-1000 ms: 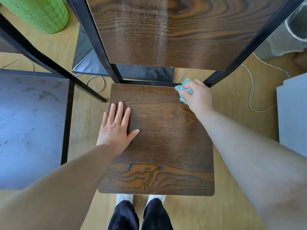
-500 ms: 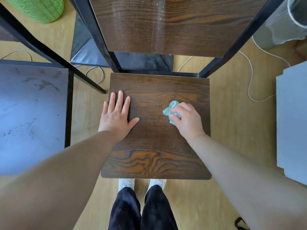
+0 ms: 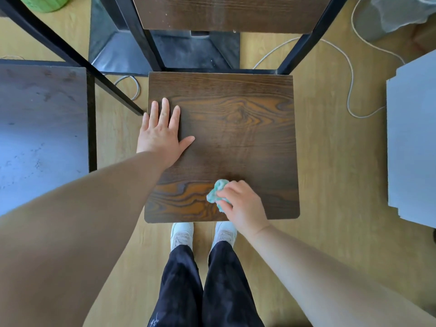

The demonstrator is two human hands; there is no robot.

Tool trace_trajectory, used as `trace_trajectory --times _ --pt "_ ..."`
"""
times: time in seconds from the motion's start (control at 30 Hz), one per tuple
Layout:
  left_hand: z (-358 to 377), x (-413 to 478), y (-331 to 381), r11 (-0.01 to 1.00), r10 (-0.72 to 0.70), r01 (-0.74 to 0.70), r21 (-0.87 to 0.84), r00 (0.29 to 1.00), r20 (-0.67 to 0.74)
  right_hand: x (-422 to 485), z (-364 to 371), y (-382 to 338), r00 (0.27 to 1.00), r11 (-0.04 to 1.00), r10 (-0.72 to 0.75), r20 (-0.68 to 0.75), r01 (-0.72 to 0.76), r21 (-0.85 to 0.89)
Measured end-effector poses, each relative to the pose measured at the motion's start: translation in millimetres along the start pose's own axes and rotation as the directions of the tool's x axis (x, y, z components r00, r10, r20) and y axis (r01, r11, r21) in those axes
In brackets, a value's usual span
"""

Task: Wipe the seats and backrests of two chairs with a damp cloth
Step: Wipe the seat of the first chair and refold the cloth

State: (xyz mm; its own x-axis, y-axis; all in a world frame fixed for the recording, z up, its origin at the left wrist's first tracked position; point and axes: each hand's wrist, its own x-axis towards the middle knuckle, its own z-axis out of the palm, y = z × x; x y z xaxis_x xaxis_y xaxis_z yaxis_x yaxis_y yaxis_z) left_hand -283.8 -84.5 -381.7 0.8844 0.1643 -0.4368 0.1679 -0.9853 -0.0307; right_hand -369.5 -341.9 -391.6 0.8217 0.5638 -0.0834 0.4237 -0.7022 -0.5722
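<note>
Wiping near edge of seat [image 3: 236, 128], cloth [image 3: 215, 193] bunched and gripped in curled fingers of right hand [image 3: 243, 204]. Bracing left side with left hand [image 3: 160, 135], fingers straight, flat. Recommended: overlapping strokes, firm pressure, near corners included; backrest [image 3: 226, 13] judged outstanding.

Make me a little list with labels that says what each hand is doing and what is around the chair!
left hand: flat on the chair seat, near its left edge
right hand: grips the cloth near the seat's front edge
cloth: teal, bunched up, touching the seat
backrest: wooden, black frame
other chair: dark seat, on the left
cable: white, right of the chair
</note>
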Motion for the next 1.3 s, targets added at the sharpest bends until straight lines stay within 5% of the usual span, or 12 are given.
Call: trace_trajectory --times 0.3,0.47,0.6,0.97,1.3 --pt "-2 2 -1 1.0 0.011 -0.011 -0.017 1.0 -0.028 6 -18 -9 0.994 0.99 0.054 0.091 -0.065 0.126" --pt "3 2 -1 1.0 -0.002 0.001 -0.018 0.999 -0.042 109 -83 46 0.92 0.924 0.342 -0.191 -0.293 0.245" --pt "4 6 0 1.0 -0.014 0.014 -0.003 1.0 -0.024 185 -119 90 0.87 0.899 0.422 -0.254 -0.366 0.24" --pt "4 5 0 1.0 -0.02 0.02 0.01 1.0 0.005 215 -122 113 0.868 0.893 0.446 -0.219 -0.448 0.044" --pt "4 4 0 1.0 -0.019 0.019 0.008 1.0 0.017 193 -120 112 0.896 0.904 0.427 -0.123 -0.419 0.087"
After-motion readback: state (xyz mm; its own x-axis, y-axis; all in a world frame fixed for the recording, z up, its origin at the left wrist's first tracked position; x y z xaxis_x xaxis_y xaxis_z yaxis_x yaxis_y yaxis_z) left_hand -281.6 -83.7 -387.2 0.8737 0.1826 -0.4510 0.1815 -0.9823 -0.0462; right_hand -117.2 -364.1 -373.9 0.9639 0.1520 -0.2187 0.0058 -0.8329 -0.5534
